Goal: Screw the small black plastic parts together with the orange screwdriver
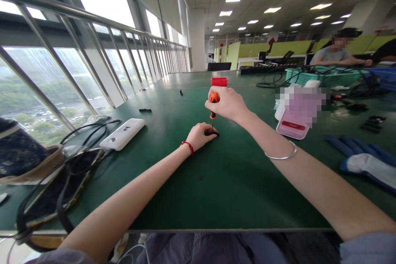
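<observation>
My right hand is closed round the orange and black handle of a screwdriver. The screwdriver stands upright, its thin shaft pointing down at a small black part on the green table. With thumb and fingers, my left hand pinches that black part against the tabletop; its exact kind cannot be made out. Whether the tip sits in a screw is too small to tell. Just behind my right hand is a red box, partly hidden by it.
A white power bank with black cables lies left, near a dark bag. Small black pieces lie farther off. At right are a pink phone, blue-white gloves and a teal basket. Another person sits beyond.
</observation>
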`<move>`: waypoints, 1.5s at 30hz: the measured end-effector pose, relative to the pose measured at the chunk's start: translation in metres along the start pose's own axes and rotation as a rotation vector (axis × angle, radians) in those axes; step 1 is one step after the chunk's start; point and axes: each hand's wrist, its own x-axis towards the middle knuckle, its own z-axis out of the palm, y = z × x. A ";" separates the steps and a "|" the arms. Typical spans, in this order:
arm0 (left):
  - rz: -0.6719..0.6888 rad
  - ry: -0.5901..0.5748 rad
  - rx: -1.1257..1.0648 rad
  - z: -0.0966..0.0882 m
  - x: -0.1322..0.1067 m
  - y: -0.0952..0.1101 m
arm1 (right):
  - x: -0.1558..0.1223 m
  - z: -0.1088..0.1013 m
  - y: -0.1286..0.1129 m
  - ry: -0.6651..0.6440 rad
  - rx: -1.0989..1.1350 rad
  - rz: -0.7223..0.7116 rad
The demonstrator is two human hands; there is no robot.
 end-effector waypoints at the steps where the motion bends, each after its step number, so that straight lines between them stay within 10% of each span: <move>1: -0.002 0.000 0.004 0.000 0.000 0.000 | 0.000 -0.001 0.000 -0.002 0.005 0.002; 45: 0.004 -0.004 0.034 0.000 0.000 -0.001 | 0.002 -0.004 0.004 -0.052 -0.060 0.032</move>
